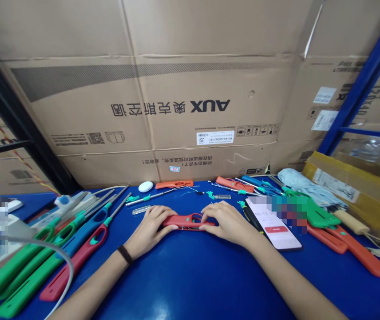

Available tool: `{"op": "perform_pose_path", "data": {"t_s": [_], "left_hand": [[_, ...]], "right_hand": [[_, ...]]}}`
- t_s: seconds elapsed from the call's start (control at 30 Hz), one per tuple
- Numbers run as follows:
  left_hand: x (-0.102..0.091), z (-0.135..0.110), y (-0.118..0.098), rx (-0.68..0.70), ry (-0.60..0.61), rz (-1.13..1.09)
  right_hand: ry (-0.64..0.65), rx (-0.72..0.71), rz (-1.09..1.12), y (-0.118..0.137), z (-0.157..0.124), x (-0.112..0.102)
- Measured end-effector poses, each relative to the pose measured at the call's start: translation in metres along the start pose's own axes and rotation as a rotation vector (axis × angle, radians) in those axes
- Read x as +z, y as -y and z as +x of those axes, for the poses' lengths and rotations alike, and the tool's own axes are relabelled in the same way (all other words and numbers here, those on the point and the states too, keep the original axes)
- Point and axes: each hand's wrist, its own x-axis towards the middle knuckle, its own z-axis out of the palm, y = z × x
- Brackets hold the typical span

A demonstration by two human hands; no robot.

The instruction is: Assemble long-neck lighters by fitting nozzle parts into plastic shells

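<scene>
A red lighter casing (181,220) lies crosswise over the blue table in front of me, with a finger loop near its right end. My left hand (153,226) pinches its left end, thumb at the near side and fingers over the top. At the loop end, my right hand (225,222) grips with thumb and fingertips. Thin parts show along the casing's near edge, too small to make out. Beyond the hands lie a metal lighter tube with a green trigger (145,198), a clear fuel tank (140,210) and an orange casing (174,184).
Several assembled long-nosed lighters (77,262) lie at left beside a cable and power strips. On the right are a phone (273,226), pliers (254,216) and more lighters (359,251). A large cardboard box (176,89) stands behind; a yellow-taped box (339,178) sits at far right.
</scene>
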Motion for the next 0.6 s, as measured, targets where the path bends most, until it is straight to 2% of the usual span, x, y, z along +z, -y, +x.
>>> {"op": "perform_pose_path", "data": {"t_s": [0.6], "left_hand": [[-0.002, -0.0004, 0.0017, -0.015, 0.048, 0.031]], "right_hand": [[0.054, 0.02, 0.013, 0.0035, 0.0001, 0.0024]]}}
